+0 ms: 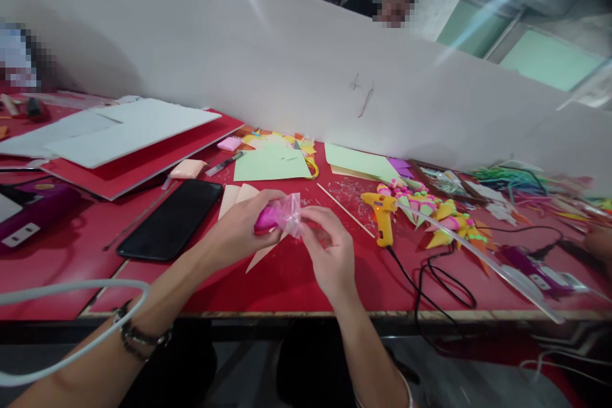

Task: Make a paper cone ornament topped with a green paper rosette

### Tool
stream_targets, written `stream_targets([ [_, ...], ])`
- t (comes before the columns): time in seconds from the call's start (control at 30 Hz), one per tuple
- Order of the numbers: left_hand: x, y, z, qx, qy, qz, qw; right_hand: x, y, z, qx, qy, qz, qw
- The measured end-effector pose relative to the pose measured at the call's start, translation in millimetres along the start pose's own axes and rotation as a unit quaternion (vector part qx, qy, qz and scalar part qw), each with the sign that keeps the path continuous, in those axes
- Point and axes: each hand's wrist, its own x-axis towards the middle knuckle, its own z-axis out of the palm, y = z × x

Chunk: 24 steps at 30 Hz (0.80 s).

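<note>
A bright pink lump (266, 218) in a clear plastic bag (289, 215) is held above the red table (296, 280). My left hand (241, 224) wraps round the pink lump from the left, fingers closed on it. On the right, my right hand (332, 245) pinches the edge of the clear bag between thumb and fingers. Beneath and behind my left hand lie cream paper pieces (231, 196). A black phone (172, 220) rests on the table left of my left hand.
A yellow glue gun (384, 217) with a black cord stands right of my hands, beside a thin wooden stick (346, 210). Green paper (270, 166), yellow scissors (312, 167) and colourful paper cones (454, 223) lie farther back. A person (394, 6) is beyond the white partition (287, 70).
</note>
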Motion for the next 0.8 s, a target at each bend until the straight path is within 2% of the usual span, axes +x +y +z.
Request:
stream_targets([
  [0.17, 1, 5, -6.1, -0.039, -0.088, 0.009, 0.995, -1, 2, 0, -0.001, -0.085, 0.038, 0.996],
  [0.27, 0, 3, -9.5, -0.055, -0.098, -0.004, 0.994, -1, 0, -1, 0.003, -0.106, 0.053, 0.993],
  [0.37, 0, -1, -12.0, -0.144, -0.085, -0.014, 0.986, -1, -2, -4, 0.035, -0.108, 0.081, 0.990],
  [0.53, 1, 0, -5.4, -0.317, -0.057, -0.067, 0.944, 1, -2, -4, 0.094, -0.059, 0.145, 0.983],
  [0.67, 1, 9, 3.7, -0.366, -0.010, -0.108, 0.924, 1, -1, -1, 0.110, -0.048, 0.155, 0.981],
  [0.8, -1, 10, 1.8, -0.387, 0.055, -0.116, 0.913, 1, -5, -2, 0.111, -0.067, 0.147, 0.981],
])
